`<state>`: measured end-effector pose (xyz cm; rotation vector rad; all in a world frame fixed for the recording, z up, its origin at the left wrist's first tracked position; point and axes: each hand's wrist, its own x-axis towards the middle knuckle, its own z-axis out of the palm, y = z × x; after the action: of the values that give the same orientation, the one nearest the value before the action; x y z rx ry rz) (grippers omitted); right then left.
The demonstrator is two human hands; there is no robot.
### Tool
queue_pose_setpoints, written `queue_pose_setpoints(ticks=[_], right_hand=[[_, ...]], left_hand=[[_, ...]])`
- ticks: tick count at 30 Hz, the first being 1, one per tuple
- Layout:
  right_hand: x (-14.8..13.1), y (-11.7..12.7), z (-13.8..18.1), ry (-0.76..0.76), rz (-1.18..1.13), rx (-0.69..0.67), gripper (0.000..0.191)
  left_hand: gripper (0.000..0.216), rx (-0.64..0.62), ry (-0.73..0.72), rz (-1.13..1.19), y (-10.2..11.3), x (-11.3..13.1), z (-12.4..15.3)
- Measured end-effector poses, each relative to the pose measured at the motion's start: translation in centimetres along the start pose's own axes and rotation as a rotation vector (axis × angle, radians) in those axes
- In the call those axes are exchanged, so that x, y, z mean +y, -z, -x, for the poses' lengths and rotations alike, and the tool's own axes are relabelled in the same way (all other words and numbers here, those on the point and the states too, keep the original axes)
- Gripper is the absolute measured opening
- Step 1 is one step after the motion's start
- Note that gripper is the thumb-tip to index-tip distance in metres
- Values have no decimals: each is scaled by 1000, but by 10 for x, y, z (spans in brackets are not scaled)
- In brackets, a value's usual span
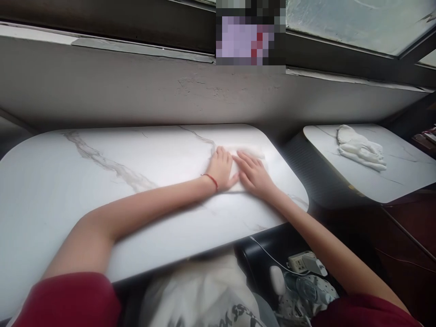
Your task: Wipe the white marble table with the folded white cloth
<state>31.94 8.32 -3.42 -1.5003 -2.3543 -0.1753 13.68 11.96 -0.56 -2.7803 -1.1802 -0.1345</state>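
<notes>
Both hands press down on a folded white cloth (250,150) near the right end of a white marble-patterned table (163,159). My left hand (221,169) lies flat on the cloth's left part, fingers stretched away from me, with a red string bracelet on its wrist. Beside it, my right hand (252,173) rests on the cloth with its fingers spread and pointing up and left. The thumbs come close together between the hands. Much of the cloth is hidden beneath them.
A second marble-patterned table (320,141) stands at the right, bearing a crumpled white knitted item (361,147). Behind the tables runs a wall (136,86) under windows. Below the front edge are a power strip (296,263), a white cable (269,254) and a clear bottle (306,288).
</notes>
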Motion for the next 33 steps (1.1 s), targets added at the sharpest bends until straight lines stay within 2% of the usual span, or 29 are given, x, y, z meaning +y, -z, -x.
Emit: queue_pose_setpoints(ticks=[7, 12, 20, 26, 33], right_hand=[[26, -28, -84, 50, -42, -61, 59], [27, -42, -120, 55, -42, -70, 60], [33, -47, -136, 57, -53, -73, 60], [31, -49, -139, 24, -71, -50, 58], [19, -46, -128, 4, -97, -40, 59]], left_hand=[[76, 4, 144, 52, -9, -58, -34], [75, 56, 200, 141, -18, -90, -42], [74, 79, 225, 221, -28, -105, -51], [69, 96, 187, 189, -23, -112, -50], [71, 38, 159, 155, -15, -106, -37]])
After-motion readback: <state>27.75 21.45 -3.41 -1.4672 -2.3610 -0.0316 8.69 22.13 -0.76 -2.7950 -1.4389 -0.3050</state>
